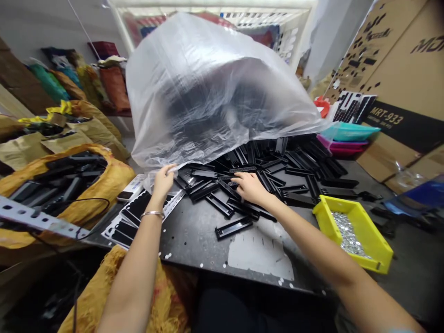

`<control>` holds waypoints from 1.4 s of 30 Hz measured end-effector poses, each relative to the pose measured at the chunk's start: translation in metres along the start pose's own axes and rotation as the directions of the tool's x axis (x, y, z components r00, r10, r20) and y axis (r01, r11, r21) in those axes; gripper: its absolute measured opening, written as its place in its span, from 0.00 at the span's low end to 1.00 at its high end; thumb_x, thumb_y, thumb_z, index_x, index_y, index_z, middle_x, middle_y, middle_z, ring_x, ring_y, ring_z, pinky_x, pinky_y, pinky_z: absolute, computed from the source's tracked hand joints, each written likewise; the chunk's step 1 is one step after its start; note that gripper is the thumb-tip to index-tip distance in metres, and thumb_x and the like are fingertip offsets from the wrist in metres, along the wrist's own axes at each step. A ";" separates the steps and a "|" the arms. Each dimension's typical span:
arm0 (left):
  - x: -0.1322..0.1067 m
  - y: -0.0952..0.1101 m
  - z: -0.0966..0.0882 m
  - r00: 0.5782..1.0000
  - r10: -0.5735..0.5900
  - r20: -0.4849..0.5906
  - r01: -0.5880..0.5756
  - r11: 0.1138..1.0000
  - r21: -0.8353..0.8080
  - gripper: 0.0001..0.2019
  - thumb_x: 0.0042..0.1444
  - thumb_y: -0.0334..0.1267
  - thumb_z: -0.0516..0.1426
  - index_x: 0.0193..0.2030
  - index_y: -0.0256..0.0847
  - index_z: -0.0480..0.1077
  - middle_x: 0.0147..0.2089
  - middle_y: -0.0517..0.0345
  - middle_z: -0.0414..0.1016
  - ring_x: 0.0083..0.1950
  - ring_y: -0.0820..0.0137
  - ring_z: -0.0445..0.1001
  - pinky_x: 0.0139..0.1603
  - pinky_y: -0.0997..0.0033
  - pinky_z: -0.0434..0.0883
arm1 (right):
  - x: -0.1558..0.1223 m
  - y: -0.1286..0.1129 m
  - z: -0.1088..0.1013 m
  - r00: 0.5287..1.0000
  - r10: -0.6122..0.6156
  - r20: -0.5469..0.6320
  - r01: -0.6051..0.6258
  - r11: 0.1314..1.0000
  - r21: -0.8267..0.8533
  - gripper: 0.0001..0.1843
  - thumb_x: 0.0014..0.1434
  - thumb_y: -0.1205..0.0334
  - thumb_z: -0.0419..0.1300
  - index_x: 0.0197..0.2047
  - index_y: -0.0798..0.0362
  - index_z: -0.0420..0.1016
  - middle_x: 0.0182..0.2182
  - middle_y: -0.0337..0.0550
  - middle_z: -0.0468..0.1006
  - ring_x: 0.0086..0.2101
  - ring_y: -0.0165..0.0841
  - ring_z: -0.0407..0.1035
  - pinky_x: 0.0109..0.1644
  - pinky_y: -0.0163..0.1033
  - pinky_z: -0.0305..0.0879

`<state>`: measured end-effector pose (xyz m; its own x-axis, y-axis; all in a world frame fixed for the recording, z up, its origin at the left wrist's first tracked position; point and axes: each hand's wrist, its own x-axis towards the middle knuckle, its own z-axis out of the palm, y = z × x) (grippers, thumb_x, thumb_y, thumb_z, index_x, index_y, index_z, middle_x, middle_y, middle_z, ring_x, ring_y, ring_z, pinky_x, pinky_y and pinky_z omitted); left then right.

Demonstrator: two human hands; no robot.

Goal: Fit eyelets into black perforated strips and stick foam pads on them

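Note:
A large clear plastic bag (194,83) stands over the back of the table, with dark shapes showing dimly through it. My left hand (164,179) pinches the bag's lower left edge, fingers closed on the film. Beneath and in front of the bag spreads a heap of long black plastic parts (298,159). At the heap's near side, my right hand (250,187) rests with bent fingers on several of them; its fingertips are partly hidden, so a firm hold cannot be made out. One single black part (234,227) lies closer to me.
A yellow bin (381,252) of small shiny metal pieces stands at the right. Sheets of black stickers (130,219) lie left. An orange sack (120,173) of black parts stands beyond them, near a perforated metal bar (45,218). Cardboard boxes (402,69) rise at the right.

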<state>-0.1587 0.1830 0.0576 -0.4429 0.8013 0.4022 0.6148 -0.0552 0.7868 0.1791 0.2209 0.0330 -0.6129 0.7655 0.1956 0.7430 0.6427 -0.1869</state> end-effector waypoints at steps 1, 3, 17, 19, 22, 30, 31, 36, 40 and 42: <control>-0.008 -0.002 0.003 0.999 -0.010 0.032 0.009 1.000 0.021 0.21 0.57 0.34 0.55 0.56 0.35 0.77 0.55 0.46 0.80 0.59 0.56 0.77 0.67 0.51 0.69 | -0.012 -0.002 -0.002 1.000 -0.020 0.016 0.020 0.999 0.025 0.25 0.66 0.70 0.52 0.63 0.54 0.76 0.66 0.55 0.71 0.65 0.45 0.64 0.66 0.52 0.56; -0.034 -0.002 0.013 0.997 -0.030 0.067 0.026 0.998 0.055 0.25 0.56 0.34 0.57 0.61 0.35 0.75 0.63 0.41 0.75 0.66 0.51 0.71 0.72 0.44 0.63 | -0.040 -0.008 -0.004 0.995 -0.077 0.063 0.071 0.994 0.083 0.23 0.66 0.69 0.53 0.61 0.51 0.77 0.62 0.52 0.76 0.61 0.43 0.69 0.63 0.49 0.60; -0.153 0.024 0.067 0.766 0.237 0.598 -0.372 0.921 0.112 0.25 0.66 0.33 0.52 0.69 0.39 0.66 0.74 0.42 0.64 0.79 0.50 0.53 0.78 0.38 0.48 | -0.225 0.004 0.013 0.984 0.134 0.121 -0.181 0.755 0.631 0.18 0.75 0.53 0.53 0.58 0.43 0.80 0.54 0.46 0.81 0.56 0.42 0.73 0.64 0.53 0.67; -0.135 0.024 0.075 0.747 0.212 0.630 -0.364 0.924 0.120 0.17 0.65 0.34 0.55 0.59 0.39 0.74 0.62 0.42 0.76 0.69 0.49 0.67 0.75 0.37 0.53 | -0.234 0.005 0.009 0.977 0.179 0.115 -0.210 0.719 0.663 0.18 0.75 0.52 0.52 0.55 0.44 0.82 0.54 0.47 0.82 0.56 0.42 0.73 0.65 0.53 0.67; -0.141 0.036 0.078 0.708 0.214 0.673 -0.363 0.928 0.087 0.08 0.66 0.36 0.57 0.45 0.41 0.78 0.46 0.49 0.81 0.53 0.55 0.75 0.67 0.45 0.65 | -0.240 0.003 0.009 0.973 0.208 0.101 -0.222 0.719 0.659 0.17 0.75 0.53 0.53 0.55 0.44 0.82 0.51 0.46 0.83 0.54 0.42 0.74 0.64 0.54 0.68; -0.232 0.083 0.095 0.568 0.194 0.800 0.030 0.966 -0.256 0.14 0.71 0.44 0.53 0.45 0.44 0.81 0.45 0.52 0.82 0.48 0.62 0.78 0.54 0.62 0.73 | -0.245 -0.013 0.021 0.951 0.308 -0.012 -0.213 0.687 0.695 0.11 0.73 0.55 0.56 0.49 0.44 0.81 0.44 0.44 0.84 0.46 0.41 0.76 0.54 0.49 0.74; -0.236 0.084 0.098 0.573 0.190 0.797 0.033 0.966 -0.255 0.15 0.71 0.44 0.53 0.44 0.44 0.81 0.45 0.52 0.82 0.48 0.62 0.78 0.56 0.61 0.73 | -0.246 -0.015 0.022 0.941 0.339 -0.023 -0.229 0.683 0.694 0.10 0.72 0.54 0.58 0.48 0.44 0.80 0.42 0.44 0.84 0.44 0.41 0.76 0.51 0.48 0.75; -0.243 0.080 0.085 0.589 0.177 0.788 -0.023 0.979 -0.202 0.19 0.65 0.53 0.62 0.58 0.50 0.78 0.54 0.50 0.80 0.57 0.55 0.76 0.63 0.50 0.72 | -0.257 -0.021 0.027 0.898 0.439 -0.034 -0.291 0.651 0.701 0.09 0.70 0.51 0.61 0.43 0.45 0.78 0.39 0.44 0.82 0.39 0.40 0.77 0.44 0.45 0.76; -0.263 0.070 0.069 0.612 0.181 0.770 -0.093 0.983 -0.157 0.44 0.51 0.57 0.71 0.73 0.59 0.61 0.68 0.47 0.70 0.70 0.47 0.66 0.70 0.41 0.67 | -0.246 -0.016 0.016 0.893 0.450 0.023 -0.336 0.629 0.701 0.12 0.72 0.51 0.58 0.50 0.46 0.78 0.45 0.46 0.80 0.40 0.37 0.76 0.45 0.42 0.76; -0.273 0.067 0.070 0.638 0.183 0.748 -0.122 0.983 -0.136 0.47 0.53 0.56 0.70 0.76 0.60 0.55 0.70 0.46 0.67 0.72 0.46 0.64 0.71 0.39 0.66 | -0.230 -0.010 0.007 0.918 0.387 0.083 -0.344 0.677 0.651 0.14 0.73 0.52 0.55 0.54 0.46 0.78 0.50 0.47 0.77 0.45 0.37 0.76 0.51 0.42 0.75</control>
<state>0.0489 0.0020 -0.0326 0.3179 0.9468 0.0504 0.5696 -0.2332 0.7882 0.3108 0.0389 -0.0169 -0.2975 0.9543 0.0275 0.5389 0.1916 -0.8203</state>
